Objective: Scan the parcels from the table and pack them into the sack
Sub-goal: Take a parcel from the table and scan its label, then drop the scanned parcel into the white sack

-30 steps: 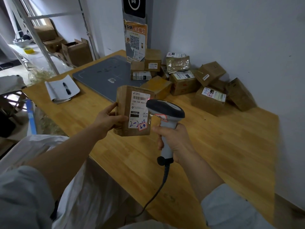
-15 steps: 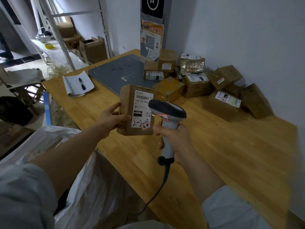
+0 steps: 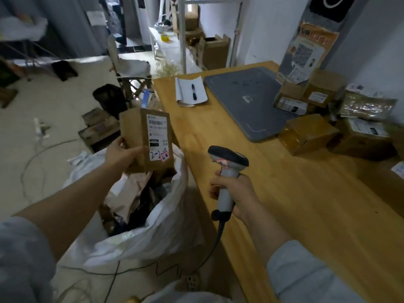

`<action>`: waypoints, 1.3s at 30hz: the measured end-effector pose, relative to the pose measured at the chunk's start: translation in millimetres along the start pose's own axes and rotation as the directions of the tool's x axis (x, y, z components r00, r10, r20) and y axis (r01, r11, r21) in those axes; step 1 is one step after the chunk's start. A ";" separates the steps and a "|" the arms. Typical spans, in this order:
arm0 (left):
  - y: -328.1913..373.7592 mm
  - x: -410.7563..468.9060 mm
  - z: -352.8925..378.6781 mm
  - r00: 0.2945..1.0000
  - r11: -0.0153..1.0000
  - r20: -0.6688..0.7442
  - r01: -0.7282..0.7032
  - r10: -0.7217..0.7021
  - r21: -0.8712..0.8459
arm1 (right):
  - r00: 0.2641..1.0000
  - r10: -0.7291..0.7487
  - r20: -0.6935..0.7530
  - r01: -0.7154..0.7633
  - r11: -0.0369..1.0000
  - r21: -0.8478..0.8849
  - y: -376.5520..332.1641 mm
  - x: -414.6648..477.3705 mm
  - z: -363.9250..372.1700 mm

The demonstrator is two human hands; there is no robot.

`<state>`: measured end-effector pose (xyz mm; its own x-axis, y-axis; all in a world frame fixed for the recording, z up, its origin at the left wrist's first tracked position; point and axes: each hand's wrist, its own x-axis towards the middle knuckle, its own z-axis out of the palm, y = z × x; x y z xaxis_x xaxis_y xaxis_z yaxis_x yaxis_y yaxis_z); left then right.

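So your left hand (image 3: 122,153) is pinching the flat cardboard parcel (image 3: 140,136) by its lower left corner, thumb across the front and fingers behind, label facing you. The parcel hangs right over the open mouth of the white sack (image 3: 166,226), which sits just below that hand and slumps against the edge of the wooden table (image 3: 295,204). That grip makes sense: you can read the label, and with just one corner held you only need to let go for it to drop in.

Your right hand (image 3: 236,193) is wrapped round the grip of the barcode scanner (image 3: 228,156), held upright over the table edge. Its nose points out across the table, not at the label, so I'd guess this one is scanned and you're on the packing bit.

Room-wise you're fine. The sack mouth looks wider than the parcel. There's already stuff in it, brown paper and something dark, too blurry to call. The sack's table-side rim stands up between your two hands, so drop on the left-hand side of it. The scanner cable (image 3: 218,232) trails down from your right hand past the sack's side, so watch it doesn't snag.

The remaining parcels (image 3: 310,134) are piled well ahead and to the right of your right hand, beside the grey pad (image 3: 247,101). Between that hand and the pile it's bare wood.
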<state>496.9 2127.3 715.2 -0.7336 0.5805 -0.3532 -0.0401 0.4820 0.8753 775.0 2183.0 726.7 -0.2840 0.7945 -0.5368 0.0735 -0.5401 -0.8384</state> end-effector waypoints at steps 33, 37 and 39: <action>-96.1 32.7 -16.9 0.983 0.958 0.165 0.030 -0.080 0.285 | 0.982 0.188 -0.026 -0.190 0.977 -0.095 80.0 72.4 121.4; -101.1 31.7 4.1 0.958 0.959 0.256 0.054 -0.128 0.280 | 0.988 0.146 -0.050 -0.145 0.989 0.038 56.6 66.0 121.8; -102.5 33.5 12.8 0.950 0.947 0.271 0.061 -0.152 0.316 | 0.992 0.117 -0.045 -0.114 0.991 0.064 46.9 62.0 119.8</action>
<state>485.1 2105.8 609.4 -0.5070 0.6565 -0.5585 0.1315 0.6993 0.7027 646.3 2173.6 665.5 -0.2298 0.7378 -0.6347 0.0442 -0.6436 -0.7641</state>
